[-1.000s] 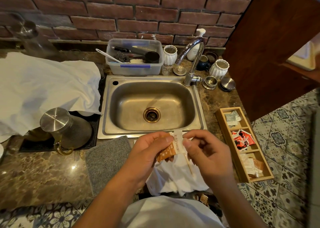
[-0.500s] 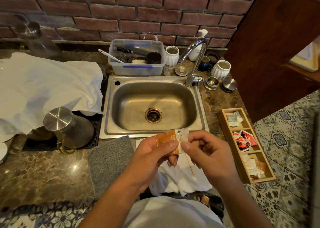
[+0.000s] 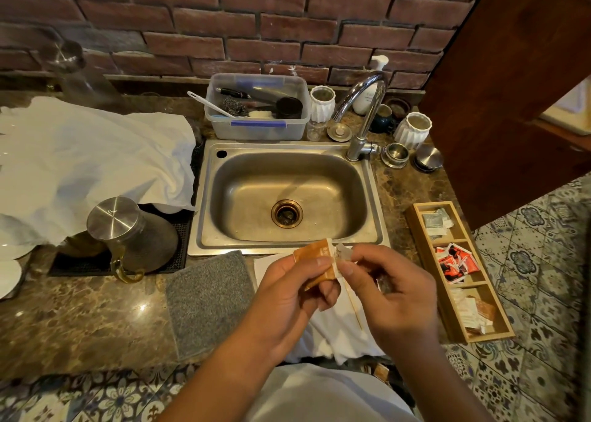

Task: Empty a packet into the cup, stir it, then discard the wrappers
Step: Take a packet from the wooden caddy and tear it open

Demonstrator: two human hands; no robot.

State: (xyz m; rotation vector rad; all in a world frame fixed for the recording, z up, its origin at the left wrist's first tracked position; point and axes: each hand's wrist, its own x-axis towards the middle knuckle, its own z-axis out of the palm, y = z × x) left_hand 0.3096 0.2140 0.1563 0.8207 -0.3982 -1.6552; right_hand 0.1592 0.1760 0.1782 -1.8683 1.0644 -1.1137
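Note:
My left hand [image 3: 287, 296] pinches a small orange-brown packet [image 3: 315, 260] just in front of the sink's near edge. My right hand [image 3: 388, 290] grips the packet's white end [image 3: 340, 256] between thumb and fingers, and a thin wooden stir stick [image 3: 353, 306] hangs down from that hand. Both hands hover above a white cloth [image 3: 339, 332] at the counter's front edge. No cup for the packet is visible under my hands.
A steel sink [image 3: 287, 197] with a tap [image 3: 361, 114] lies ahead. A wooden tray [image 3: 457, 271] of packets sits at right, a grey mat [image 3: 211, 300] and a steel-lidded jug [image 3: 131, 229] at left, and a plastic tub [image 3: 256, 108] and white cups [image 3: 412, 130] behind.
Both hands have kept hold of the packet and turned it flatter, with its orange face now showing more. They sit slightly higher, nearer the sink edge.

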